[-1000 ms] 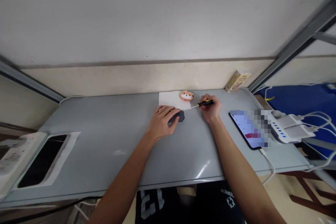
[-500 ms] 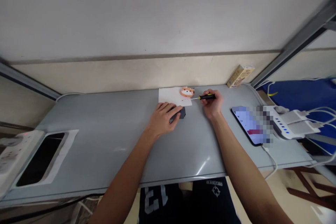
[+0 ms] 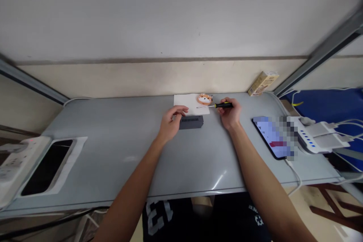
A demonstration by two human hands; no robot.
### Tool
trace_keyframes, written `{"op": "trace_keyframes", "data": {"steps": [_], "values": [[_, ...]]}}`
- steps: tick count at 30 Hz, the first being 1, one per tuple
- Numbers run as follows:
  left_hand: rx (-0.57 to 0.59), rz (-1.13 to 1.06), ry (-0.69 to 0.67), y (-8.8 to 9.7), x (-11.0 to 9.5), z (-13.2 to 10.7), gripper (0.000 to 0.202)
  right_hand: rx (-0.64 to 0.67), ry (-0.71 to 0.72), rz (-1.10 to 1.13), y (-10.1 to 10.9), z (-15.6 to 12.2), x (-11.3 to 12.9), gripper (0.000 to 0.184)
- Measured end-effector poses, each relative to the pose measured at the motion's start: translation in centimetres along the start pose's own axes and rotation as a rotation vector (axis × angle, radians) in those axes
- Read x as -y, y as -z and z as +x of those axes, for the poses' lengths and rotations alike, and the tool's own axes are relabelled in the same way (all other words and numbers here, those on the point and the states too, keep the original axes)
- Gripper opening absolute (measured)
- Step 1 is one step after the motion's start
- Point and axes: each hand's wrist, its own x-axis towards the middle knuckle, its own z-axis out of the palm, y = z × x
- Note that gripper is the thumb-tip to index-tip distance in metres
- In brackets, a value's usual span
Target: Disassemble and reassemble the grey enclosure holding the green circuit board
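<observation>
Right grip [image 3: 230,115] wrapped tight round the screwdriver [image 3: 223,105], tip pointing nine o'clock over the white paper [image 3: 185,102]. Left grip [image 3: 170,125] half-curled, touching the dark box [image 3: 192,122] mid-counter [image 3: 113,151]; cannot tell whether it clamps

Grey table [image 3: 113,159], pale wall [image 3: 170,15], metal frame [image 3: 320,56]

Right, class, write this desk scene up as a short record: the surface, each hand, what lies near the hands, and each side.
Surface: grey table against a wall
Left hand: fingers curled at the left end of a dark box; grip unclear
Right hand: holds a screwdriver, tip pointing left over white paper
Near hands: orange animal-faced object on the paper
Right side: lit phone, white charger, small carton
Left side: dark phone, power strip
</observation>
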Motion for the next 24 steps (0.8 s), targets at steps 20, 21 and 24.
{"op": "trace_keyframes", "data": {"steps": [20, 21, 24], "values": [[0.163, -0.139, 0.088, 2.5, 0.2, 0.7, 0.022, -0.002, 0.015, 0.034, 0.3, 0.2, 0.4, 0.013], [0.162, -0.136, 0.085, 2.5, 0.3, 0.7, 0.022, 0.006, 0.015, 0.031, 0.3, 0.2, 0.4, 0.014], [0.160, -0.125, 0.077, 2.4, 0.3, 0.6, 0.021, 0.018, 0.018, 0.021, 0.3, 0.1, 0.2, 0.015]]}}
